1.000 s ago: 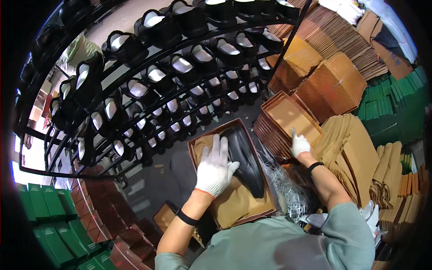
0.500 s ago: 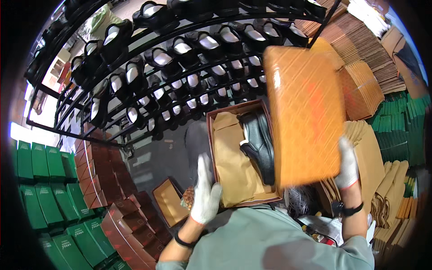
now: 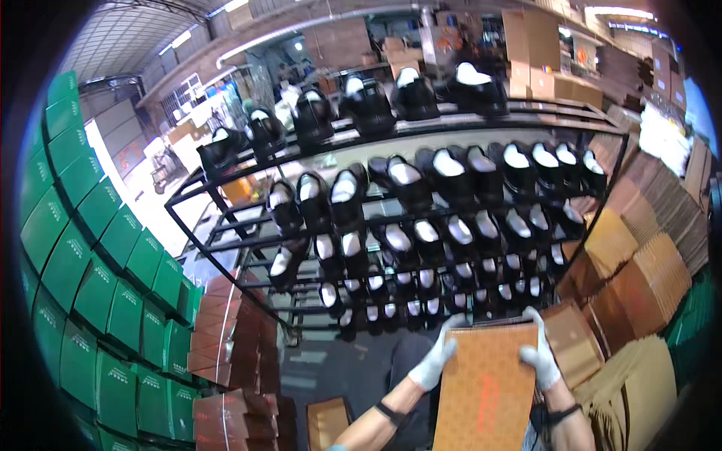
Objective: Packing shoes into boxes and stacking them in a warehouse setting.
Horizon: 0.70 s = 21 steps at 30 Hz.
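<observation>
An orange-brown shoebox lid (image 3: pixel 485 391) with a red print lies in front of me, its patterned top facing up. My left hand (image 3: pixel 435 357), in a white glove, grips the lid's far left edge. On the opposite side my right hand (image 3: pixel 543 353), gloved too, holds the far right edge, thumb on top. A dark rim shows along the far end between the hands. Whatever is under the lid is hidden, so no shoe or paper shows there.
Ahead stands a black metal rack (image 3: pixel 391 244) carrying rows of black shoes (image 3: pixel 406 177). Green boxes (image 3: pixel 98 263) rise in stacks at left, beside dark red boxes (image 3: pixel 233 338). An open box (image 3: pixel 327 421) lies on the floor. Brown paper (image 3: pixel 632 391) and folded cardboard (image 3: pixel 639 286) fill the right.
The lid has come from the raised right side to the middle, lower down. My left hand has taken hold of it too. The black shoe is now out of sight. The view has tilted up.
</observation>
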### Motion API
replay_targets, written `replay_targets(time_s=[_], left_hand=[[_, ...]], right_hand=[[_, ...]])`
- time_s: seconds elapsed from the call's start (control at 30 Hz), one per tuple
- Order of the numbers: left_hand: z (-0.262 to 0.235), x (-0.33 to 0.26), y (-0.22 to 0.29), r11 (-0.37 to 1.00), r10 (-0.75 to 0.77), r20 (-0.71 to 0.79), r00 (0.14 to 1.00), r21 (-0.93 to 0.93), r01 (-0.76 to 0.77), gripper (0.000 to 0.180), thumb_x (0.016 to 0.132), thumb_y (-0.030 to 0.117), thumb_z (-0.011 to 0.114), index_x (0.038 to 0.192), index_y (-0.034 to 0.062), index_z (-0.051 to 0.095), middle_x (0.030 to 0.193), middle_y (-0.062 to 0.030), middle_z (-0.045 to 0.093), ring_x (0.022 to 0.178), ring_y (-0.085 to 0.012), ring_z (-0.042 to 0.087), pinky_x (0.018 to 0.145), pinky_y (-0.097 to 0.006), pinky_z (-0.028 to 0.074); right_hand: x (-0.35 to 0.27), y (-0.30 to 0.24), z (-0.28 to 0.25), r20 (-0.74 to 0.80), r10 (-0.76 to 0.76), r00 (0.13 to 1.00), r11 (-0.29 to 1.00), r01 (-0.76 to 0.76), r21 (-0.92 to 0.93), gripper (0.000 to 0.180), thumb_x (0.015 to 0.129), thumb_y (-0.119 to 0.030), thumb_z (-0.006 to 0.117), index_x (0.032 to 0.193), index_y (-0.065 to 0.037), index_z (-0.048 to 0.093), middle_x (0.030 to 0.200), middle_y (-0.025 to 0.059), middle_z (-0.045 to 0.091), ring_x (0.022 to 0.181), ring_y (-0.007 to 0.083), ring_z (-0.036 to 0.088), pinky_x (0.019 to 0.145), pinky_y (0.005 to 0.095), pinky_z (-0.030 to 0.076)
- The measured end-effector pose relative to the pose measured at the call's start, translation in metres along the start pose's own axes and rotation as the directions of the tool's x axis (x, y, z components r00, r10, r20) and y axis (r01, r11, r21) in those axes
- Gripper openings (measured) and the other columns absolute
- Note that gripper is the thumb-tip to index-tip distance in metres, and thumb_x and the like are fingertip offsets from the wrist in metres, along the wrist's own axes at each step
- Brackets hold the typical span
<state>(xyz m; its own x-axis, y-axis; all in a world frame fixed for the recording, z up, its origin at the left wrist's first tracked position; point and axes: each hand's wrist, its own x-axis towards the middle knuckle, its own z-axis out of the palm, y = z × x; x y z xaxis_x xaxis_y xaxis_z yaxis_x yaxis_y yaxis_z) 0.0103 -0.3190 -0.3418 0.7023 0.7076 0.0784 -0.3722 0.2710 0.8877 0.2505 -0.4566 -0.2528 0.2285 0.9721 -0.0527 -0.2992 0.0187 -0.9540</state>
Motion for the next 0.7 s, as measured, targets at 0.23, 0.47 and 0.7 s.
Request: replay_targets(time_s=[0.23,0.47,0.7], left_hand=[[0.023,0.011,0.004,0.988,-0.073,-0.278,0.958,0.110,0.107,0.043,0.103,0.024,0.080,0.137,0.0003,0.069,0.122,-0.0081,0.076,0.110,-0.0157,0.068,0.099,-0.035,0.057],[0.074,0.099,0.078,0.988,0.093,-0.138,0.986,0.133,-0.074,0.082,0.099,0.020,0.080,0.169,0.0017,0.044,0.159,-0.0163,0.058,0.143,-0.0286,0.059,0.120,-0.043,0.049],[0.240,0.255,0.239,0.843,0.469,0.280,0.837,0.139,-0.519,0.104,0.094,0.011,0.072,0.180,0.0038,0.014,0.172,-0.0204,0.043,0.154,-0.0314,0.048,0.128,-0.041,0.039]], right_hand=[[-0.001,0.035,-0.038,-0.234,-0.180,0.955,0.939,0.096,-0.330,0.071,0.090,-0.032,0.085,0.145,0.002,0.055,0.141,0.0181,0.061,0.135,0.0247,0.056,0.118,0.0411,0.045],[-0.079,0.055,-0.066,-0.215,0.100,0.971,0.979,-0.135,-0.154,0.121,0.085,-0.028,0.085,0.180,0.000,0.016,0.184,0.0181,0.025,0.165,0.0264,0.035,0.130,0.0427,0.038],[0.163,-0.331,-0.155,-0.206,-0.657,0.726,0.754,0.641,-0.144,0.033,0.105,-0.030,0.068,0.125,-0.003,0.073,0.117,0.0094,0.079,0.103,0.0162,0.076,0.093,0.0350,0.063]])
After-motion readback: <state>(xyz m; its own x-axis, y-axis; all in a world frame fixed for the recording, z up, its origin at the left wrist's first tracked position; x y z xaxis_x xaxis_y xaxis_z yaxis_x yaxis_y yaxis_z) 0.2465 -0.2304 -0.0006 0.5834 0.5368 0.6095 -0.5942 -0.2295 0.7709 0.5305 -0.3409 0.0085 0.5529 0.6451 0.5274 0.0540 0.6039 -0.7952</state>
